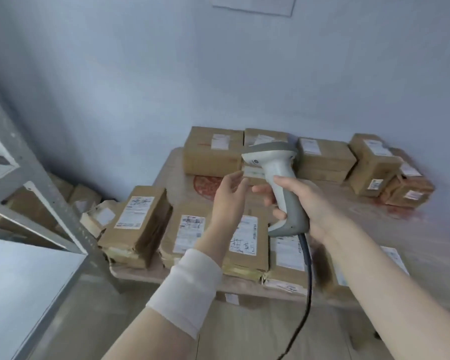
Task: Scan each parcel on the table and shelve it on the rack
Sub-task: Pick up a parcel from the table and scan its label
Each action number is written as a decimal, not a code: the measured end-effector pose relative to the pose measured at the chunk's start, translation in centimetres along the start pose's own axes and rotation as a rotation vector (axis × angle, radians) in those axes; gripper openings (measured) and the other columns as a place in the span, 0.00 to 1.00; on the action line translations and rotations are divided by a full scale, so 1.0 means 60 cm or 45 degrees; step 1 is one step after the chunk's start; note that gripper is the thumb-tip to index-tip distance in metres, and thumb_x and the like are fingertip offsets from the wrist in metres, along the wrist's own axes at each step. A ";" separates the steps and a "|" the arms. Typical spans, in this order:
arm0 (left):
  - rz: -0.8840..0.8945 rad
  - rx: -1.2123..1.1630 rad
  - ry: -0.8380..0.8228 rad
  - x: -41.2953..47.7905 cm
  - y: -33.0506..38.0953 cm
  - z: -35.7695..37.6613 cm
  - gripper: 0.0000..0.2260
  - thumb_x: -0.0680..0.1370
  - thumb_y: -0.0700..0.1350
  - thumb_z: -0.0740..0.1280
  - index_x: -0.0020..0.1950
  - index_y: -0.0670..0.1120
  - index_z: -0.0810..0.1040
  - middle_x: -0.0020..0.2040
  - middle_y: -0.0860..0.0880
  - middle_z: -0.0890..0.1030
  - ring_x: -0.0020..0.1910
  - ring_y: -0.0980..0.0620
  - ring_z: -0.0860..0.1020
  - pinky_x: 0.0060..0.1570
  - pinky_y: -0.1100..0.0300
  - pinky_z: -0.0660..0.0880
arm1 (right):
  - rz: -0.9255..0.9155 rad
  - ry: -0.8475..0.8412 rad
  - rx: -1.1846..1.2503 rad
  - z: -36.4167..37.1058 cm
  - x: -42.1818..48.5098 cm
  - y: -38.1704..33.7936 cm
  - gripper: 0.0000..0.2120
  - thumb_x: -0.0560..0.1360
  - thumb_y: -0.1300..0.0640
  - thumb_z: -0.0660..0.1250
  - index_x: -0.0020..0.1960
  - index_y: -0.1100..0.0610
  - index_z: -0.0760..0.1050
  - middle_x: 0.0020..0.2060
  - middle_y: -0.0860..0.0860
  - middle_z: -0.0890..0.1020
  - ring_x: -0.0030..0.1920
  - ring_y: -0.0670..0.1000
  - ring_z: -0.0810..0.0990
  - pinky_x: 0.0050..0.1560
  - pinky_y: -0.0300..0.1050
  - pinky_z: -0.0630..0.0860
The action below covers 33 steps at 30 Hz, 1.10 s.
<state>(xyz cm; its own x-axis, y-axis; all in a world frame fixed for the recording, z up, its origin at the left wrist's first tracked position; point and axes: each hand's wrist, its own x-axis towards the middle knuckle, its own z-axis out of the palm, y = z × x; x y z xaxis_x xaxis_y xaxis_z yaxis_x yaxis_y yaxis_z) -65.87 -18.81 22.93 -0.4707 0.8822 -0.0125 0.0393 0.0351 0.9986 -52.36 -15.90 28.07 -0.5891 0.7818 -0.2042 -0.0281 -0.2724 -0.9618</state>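
Two large things frame the job: the table (424, 240), running away from the person on the right, and the grey rack (39, 193) at the left edge of view. Brown parcels (213, 152) cover much of the tabletop, in a far row against the wall and a near row along the front edge, with labels mostly upward. In the near row, a flat parcel (247, 237) lies directly under the left wrist, its long axis pointing away from the person and its white label facing up. Above it the scanner (276, 172) stands upright with its nose aimed forward and a little left, toward the far row rather than down at any near label. Its dark cable (307, 281) hangs past the table's front edge. The right hand (307, 206) grips the scanner's handle, fingers curled round it. The left hand (229, 201), with a pale wrap (190, 289) on its forearm, hovers just left of the scanner's head, its fingers (235, 181) loosely spread and holding nothing. That free hand is the nearer one both to the rack and to the flat parcel, which lies below and slightly behind its fingertips. I judge it would take the parcel by dropping and drawing back while the scanner tips down.
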 end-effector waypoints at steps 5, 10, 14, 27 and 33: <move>-0.082 0.005 -0.140 -0.023 -0.001 0.212 0.15 0.80 0.45 0.59 0.66 0.45 0.71 0.64 0.46 0.75 0.63 0.49 0.73 0.63 0.52 0.69 | 0.029 0.105 0.038 -0.200 -0.067 -0.006 0.15 0.78 0.55 0.60 0.57 0.65 0.76 0.33 0.51 0.83 0.23 0.46 0.72 0.26 0.39 0.67; -0.112 0.024 -0.281 -0.035 -0.009 0.367 0.15 0.80 0.45 0.59 0.66 0.43 0.70 0.63 0.45 0.75 0.61 0.49 0.74 0.57 0.58 0.70 | 0.030 0.271 0.035 -0.352 -0.115 -0.008 0.10 0.77 0.55 0.61 0.53 0.60 0.76 0.36 0.51 0.85 0.24 0.47 0.73 0.27 0.37 0.70; -0.130 0.056 -0.402 -0.025 -0.022 0.475 0.17 0.80 0.45 0.60 0.67 0.42 0.68 0.64 0.43 0.74 0.62 0.47 0.74 0.62 0.53 0.70 | -0.018 0.432 0.065 -0.471 -0.144 -0.008 0.10 0.75 0.55 0.64 0.53 0.59 0.77 0.43 0.55 0.86 0.27 0.49 0.72 0.22 0.36 0.68; -0.415 0.147 -0.363 -0.025 -0.141 0.684 0.24 0.79 0.48 0.61 0.74 0.46 0.59 0.72 0.44 0.66 0.69 0.46 0.67 0.64 0.52 0.64 | 0.109 0.685 0.075 -0.752 -0.188 0.042 0.08 0.78 0.60 0.60 0.55 0.56 0.74 0.44 0.54 0.86 0.30 0.44 0.78 0.24 0.37 0.71; -0.573 0.209 -0.094 -0.064 -0.247 0.712 0.26 0.79 0.50 0.61 0.74 0.45 0.58 0.73 0.46 0.66 0.70 0.47 0.67 0.64 0.54 0.64 | 0.334 0.582 0.033 -0.838 -0.166 0.149 0.07 0.78 0.59 0.61 0.54 0.59 0.74 0.48 0.51 0.86 0.34 0.44 0.80 0.25 0.37 0.71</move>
<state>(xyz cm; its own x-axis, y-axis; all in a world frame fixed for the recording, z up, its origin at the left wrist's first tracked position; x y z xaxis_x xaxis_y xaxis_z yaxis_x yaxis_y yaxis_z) -27.00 -2.66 5.99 -0.4093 0.7930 -0.4512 -0.0123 0.4897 0.8718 -6.13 2.10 12.34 -0.1668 0.8486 -0.5021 0.0497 -0.5014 -0.8638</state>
